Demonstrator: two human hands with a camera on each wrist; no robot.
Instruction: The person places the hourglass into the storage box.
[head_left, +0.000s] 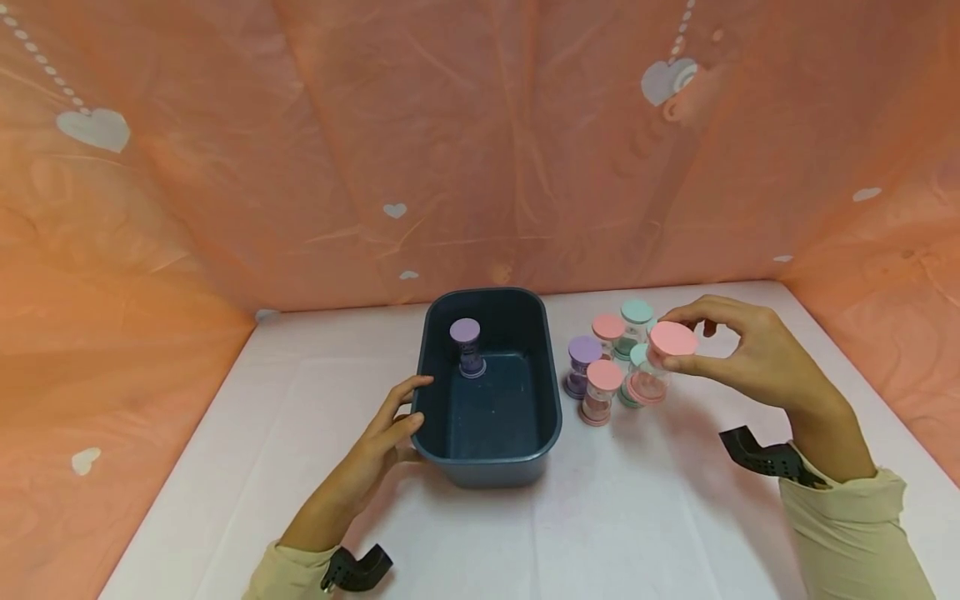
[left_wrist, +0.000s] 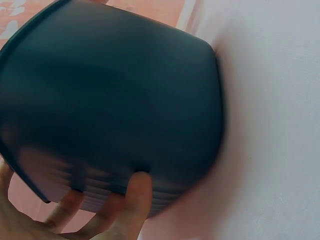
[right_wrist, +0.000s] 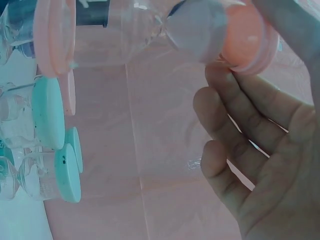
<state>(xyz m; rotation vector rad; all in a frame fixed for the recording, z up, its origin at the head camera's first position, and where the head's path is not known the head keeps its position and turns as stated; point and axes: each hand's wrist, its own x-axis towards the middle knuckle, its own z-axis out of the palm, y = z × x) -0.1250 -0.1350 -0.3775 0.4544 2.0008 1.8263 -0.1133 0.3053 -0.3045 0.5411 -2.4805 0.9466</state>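
Observation:
My right hand point(head_left: 742, 350) pinches a pink-capped sand timer point(head_left: 672, 339) by its top cap between thumb and fingers. In the right wrist view the timer point(right_wrist: 145, 32) lies across the top, its clear glass narrowing at the waist. My left hand point(head_left: 378, 433) holds the near left rim of a dark blue plastic tub point(head_left: 487, 460), other fingers against its outer wall point(left_wrist: 110, 95). Inside the tub, toward the back left, a purple sand timer point(head_left: 468, 346) stands upright.
Right of the tub clusters a group of sand timers: a purple one point(head_left: 582, 367), pink ones point(head_left: 600, 392) and mint green ones point(head_left: 636, 321). They stand on a white-covered table point(head_left: 330, 392). An orange sheet with hearts point(head_left: 480, 150) hangs behind and at both sides.

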